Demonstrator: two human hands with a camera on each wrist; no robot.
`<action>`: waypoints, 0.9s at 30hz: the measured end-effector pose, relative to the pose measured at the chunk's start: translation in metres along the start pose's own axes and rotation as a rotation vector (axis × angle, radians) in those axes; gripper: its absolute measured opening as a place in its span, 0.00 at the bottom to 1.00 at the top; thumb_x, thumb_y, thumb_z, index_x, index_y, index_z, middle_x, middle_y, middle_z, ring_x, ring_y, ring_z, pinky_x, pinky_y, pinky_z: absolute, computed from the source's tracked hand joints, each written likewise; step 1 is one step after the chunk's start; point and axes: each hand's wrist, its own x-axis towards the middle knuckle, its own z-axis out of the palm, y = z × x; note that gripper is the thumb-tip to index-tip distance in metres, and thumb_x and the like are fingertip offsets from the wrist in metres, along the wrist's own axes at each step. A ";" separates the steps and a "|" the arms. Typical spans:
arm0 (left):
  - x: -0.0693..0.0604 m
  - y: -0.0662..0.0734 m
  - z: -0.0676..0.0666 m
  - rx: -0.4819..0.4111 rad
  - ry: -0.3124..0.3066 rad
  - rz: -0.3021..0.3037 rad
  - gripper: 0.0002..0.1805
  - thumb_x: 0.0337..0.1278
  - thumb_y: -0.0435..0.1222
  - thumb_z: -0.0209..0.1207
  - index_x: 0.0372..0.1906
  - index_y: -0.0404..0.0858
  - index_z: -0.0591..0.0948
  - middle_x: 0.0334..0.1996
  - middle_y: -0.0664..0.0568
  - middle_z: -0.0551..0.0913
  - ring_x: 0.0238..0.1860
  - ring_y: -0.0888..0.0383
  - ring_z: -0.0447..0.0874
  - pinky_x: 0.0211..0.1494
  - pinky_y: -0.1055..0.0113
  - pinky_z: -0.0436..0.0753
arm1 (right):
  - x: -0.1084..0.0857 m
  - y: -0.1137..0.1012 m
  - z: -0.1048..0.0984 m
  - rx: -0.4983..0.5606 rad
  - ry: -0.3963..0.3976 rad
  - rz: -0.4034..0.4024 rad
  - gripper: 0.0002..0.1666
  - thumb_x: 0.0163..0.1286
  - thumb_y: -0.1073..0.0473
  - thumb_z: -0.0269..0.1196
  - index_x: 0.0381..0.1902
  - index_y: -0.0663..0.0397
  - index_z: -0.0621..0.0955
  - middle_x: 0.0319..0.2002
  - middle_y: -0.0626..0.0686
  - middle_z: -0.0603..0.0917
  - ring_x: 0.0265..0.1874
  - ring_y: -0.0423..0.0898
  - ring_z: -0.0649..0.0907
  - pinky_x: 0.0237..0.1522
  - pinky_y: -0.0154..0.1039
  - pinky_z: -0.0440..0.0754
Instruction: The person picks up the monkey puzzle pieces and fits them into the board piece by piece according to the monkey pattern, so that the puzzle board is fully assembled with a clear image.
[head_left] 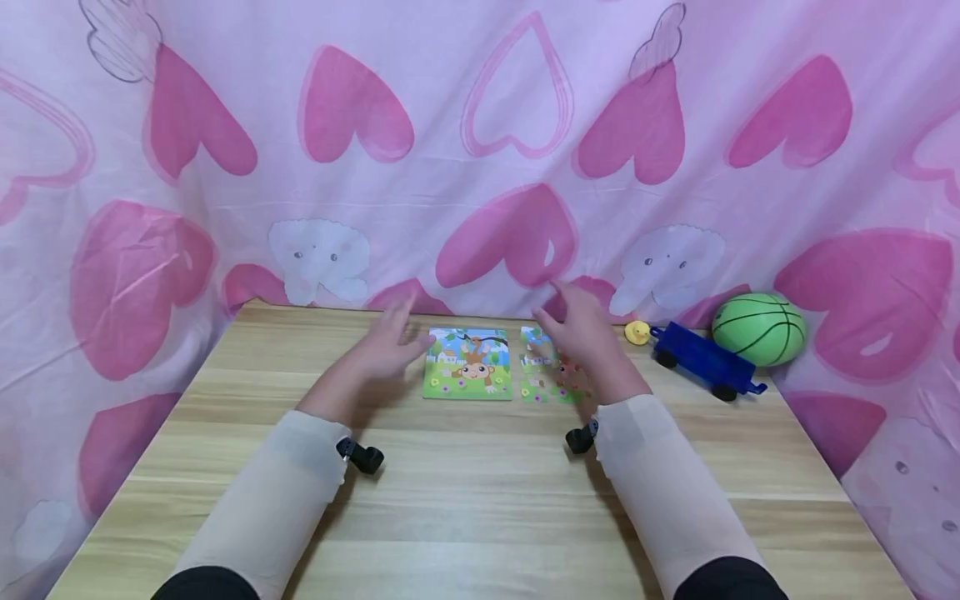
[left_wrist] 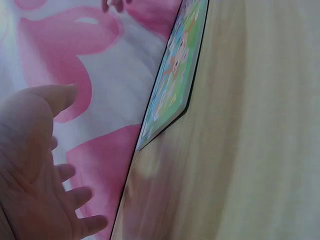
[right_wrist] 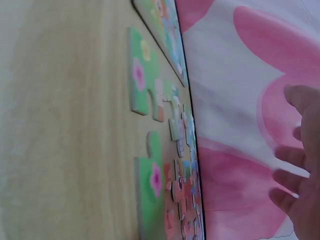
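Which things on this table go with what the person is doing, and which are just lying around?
Likely part of the job, near the table's middle:
monkey picture
loose puzzle pieces

Probably just lying about, off to the right:
yellow toy duck
blue toy wagon
green ball

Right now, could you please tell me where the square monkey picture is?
In the head view, the monkey picture lies near the far edge of the table, between the left hand and the right hand, just left of the puzzle pieces.
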 end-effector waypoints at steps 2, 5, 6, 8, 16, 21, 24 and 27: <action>-0.006 0.000 0.001 -0.030 -0.050 0.010 0.56 0.74 0.69 0.51 0.89 0.51 0.36 0.90 0.46 0.37 0.90 0.39 0.37 0.88 0.32 0.49 | 0.002 0.000 0.001 0.061 -0.035 -0.002 0.48 0.74 0.27 0.62 0.85 0.30 0.62 0.80 0.51 0.72 0.81 0.57 0.69 0.76 0.69 0.74; -0.012 0.001 0.004 -0.044 -0.105 0.021 0.53 0.75 0.65 0.54 0.90 0.49 0.42 0.90 0.43 0.43 0.90 0.38 0.40 0.88 0.33 0.49 | 0.005 0.002 0.002 0.109 -0.084 0.001 0.45 0.74 0.31 0.65 0.84 0.29 0.65 0.78 0.50 0.75 0.79 0.56 0.73 0.75 0.67 0.76; -0.014 0.001 0.005 -0.048 -0.119 0.022 0.52 0.75 0.63 0.56 0.90 0.48 0.44 0.90 0.42 0.44 0.89 0.37 0.41 0.88 0.33 0.49 | 0.006 0.003 0.003 0.119 -0.100 0.000 0.45 0.75 0.33 0.66 0.84 0.31 0.65 0.77 0.50 0.76 0.78 0.57 0.74 0.75 0.67 0.76; -0.016 0.000 0.007 -0.049 -0.141 0.027 0.52 0.75 0.59 0.58 0.89 0.45 0.47 0.89 0.40 0.46 0.89 0.36 0.42 0.88 0.33 0.49 | 0.007 0.006 0.005 0.134 -0.129 -0.003 0.44 0.75 0.36 0.67 0.83 0.33 0.67 0.76 0.50 0.77 0.78 0.57 0.74 0.76 0.66 0.75; -0.020 -0.004 0.014 0.027 -0.212 0.042 0.51 0.69 0.56 0.65 0.87 0.43 0.56 0.89 0.46 0.48 0.89 0.38 0.44 0.88 0.34 0.49 | 0.009 0.013 0.016 0.203 -0.225 0.006 0.41 0.75 0.44 0.70 0.80 0.43 0.71 0.72 0.51 0.82 0.73 0.55 0.80 0.76 0.59 0.78; -0.022 -0.006 0.015 0.073 -0.239 0.052 0.50 0.66 0.57 0.67 0.86 0.45 0.60 0.90 0.49 0.48 0.89 0.38 0.43 0.88 0.33 0.48 | 0.009 0.009 0.018 0.243 -0.266 0.046 0.38 0.74 0.49 0.72 0.79 0.42 0.74 0.72 0.51 0.80 0.72 0.55 0.80 0.75 0.59 0.79; -0.024 -0.008 0.015 0.097 -0.251 0.038 0.51 0.65 0.59 0.67 0.86 0.47 0.60 0.90 0.51 0.49 0.90 0.39 0.41 0.89 0.33 0.47 | 0.010 0.008 0.018 0.244 -0.280 0.062 0.38 0.74 0.52 0.72 0.79 0.43 0.74 0.73 0.53 0.79 0.72 0.56 0.79 0.75 0.60 0.79; -0.025 -0.009 0.016 0.119 -0.262 0.020 0.51 0.64 0.60 0.67 0.86 0.49 0.60 0.90 0.53 0.49 0.90 0.40 0.39 0.89 0.33 0.46 | 0.010 0.005 0.019 0.274 -0.306 0.126 0.38 0.74 0.53 0.72 0.78 0.40 0.74 0.73 0.52 0.79 0.72 0.55 0.78 0.75 0.61 0.79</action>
